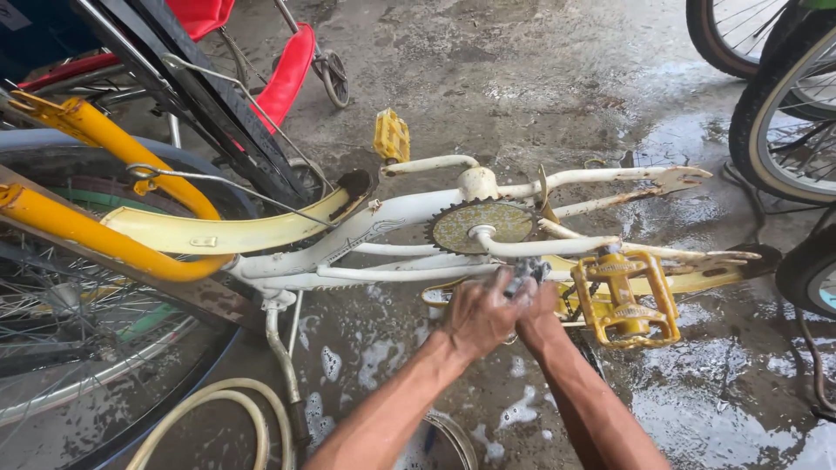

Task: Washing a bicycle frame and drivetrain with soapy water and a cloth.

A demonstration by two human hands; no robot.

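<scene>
Left hand (479, 315) curls around a small grey soapy object (525, 272), fingers closed on it, just below the white bicycle frame (383, 222) lying on wet concrete. Right hand (540, 305) presses against the same object from the other side; its fingers are hidden, so its grip cannot be told. Chainring (481, 224) sits above; yellow pedal (625, 300) lies just right.

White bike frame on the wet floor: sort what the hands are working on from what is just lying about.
In hand:
- left hand and right hand, together on a small grey object, too blurred to identify
- white bike frame
- yellow pedal

Lying about:
- hose
- red seat
- wheels
</scene>
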